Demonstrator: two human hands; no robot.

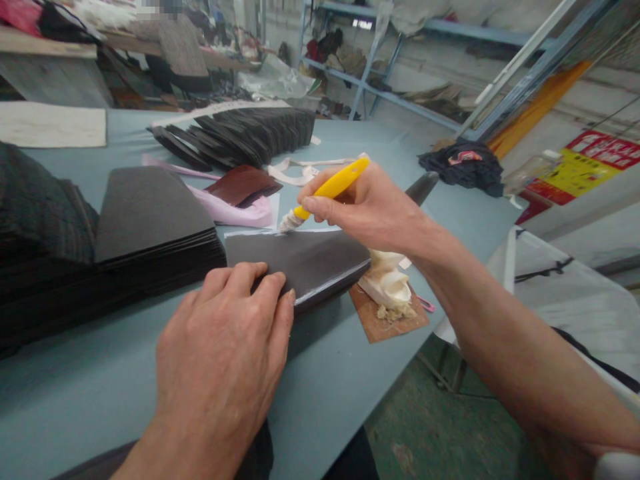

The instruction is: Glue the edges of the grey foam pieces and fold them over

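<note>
My right hand [355,200] grips a brush [345,179] by its yellow handle. The brush's whitish bristles touch the far edge of a dark grey panel [300,263], where a white line of paste shows. Another white strip runs along the panel's near right edge. My left hand [227,340] lies over the panel's near left part with fingertips resting on it, its thumb hidden. Just right of the panel, a mound of cream-coloured paste [387,280] sits on a brown board [373,327].
On the blue-grey table [320,373], a stack of dark panels [150,213] stands left. Fanned dark pieces [255,133], pink cloth strips [240,210] and a brown piece [245,183] lie behind. Dark cloth [463,163] and a clear bottle [535,170] are far right. Someone sits beyond.
</note>
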